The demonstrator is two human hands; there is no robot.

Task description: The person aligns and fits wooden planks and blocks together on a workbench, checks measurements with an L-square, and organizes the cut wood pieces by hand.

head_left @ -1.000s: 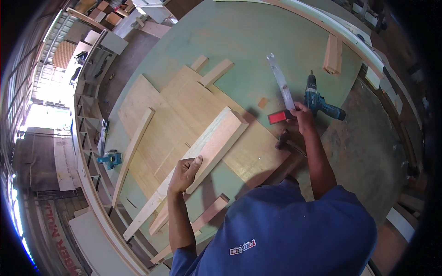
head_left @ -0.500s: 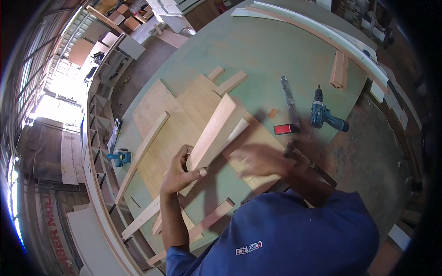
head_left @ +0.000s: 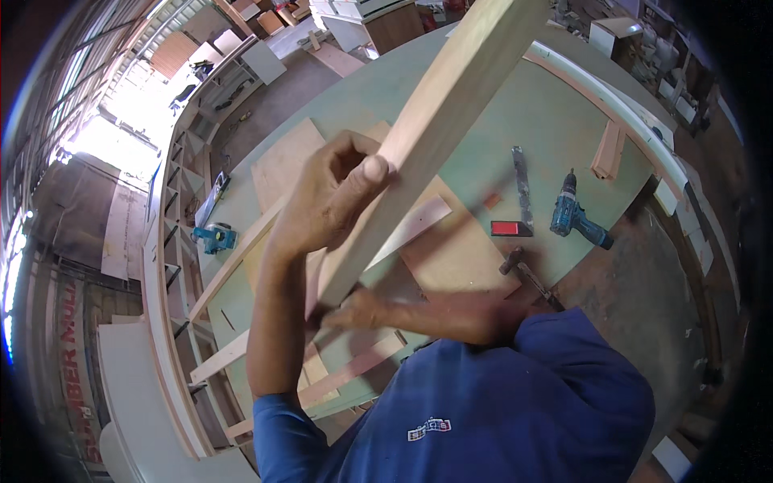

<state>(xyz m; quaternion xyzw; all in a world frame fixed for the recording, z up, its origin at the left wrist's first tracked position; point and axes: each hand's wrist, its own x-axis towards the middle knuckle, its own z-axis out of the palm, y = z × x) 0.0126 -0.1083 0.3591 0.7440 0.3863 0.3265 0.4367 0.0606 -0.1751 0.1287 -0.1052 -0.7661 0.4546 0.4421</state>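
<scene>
My left hand (head_left: 330, 201) is closed around a pale wooden beam (head_left: 435, 113), which is raised diagonally across the view. My right hand (head_left: 350, 314) reaches across to the beam's lower end, its fingers blurred and partly hidden. Beneath are plywood panels (head_left: 459, 253) and a pale strip (head_left: 411, 229). To the right lie a try square (head_left: 506, 228) with a red-faced stock, a teal cordless drill (head_left: 576, 217) and a hammer (head_left: 512, 259).
The curved green tabletop (head_left: 564, 105) carries short wood blocks (head_left: 608, 149) and a long curved strip (head_left: 612, 97). A teal power tool (head_left: 216, 239) sits by the left edge, beside an open framework (head_left: 173, 306). Cabinets (head_left: 386, 28) stand at the back.
My right hand has let go of the try square and moved left to the beam's lower end. My left hand has lifted the beam upward and toward the camera, tilting it.
</scene>
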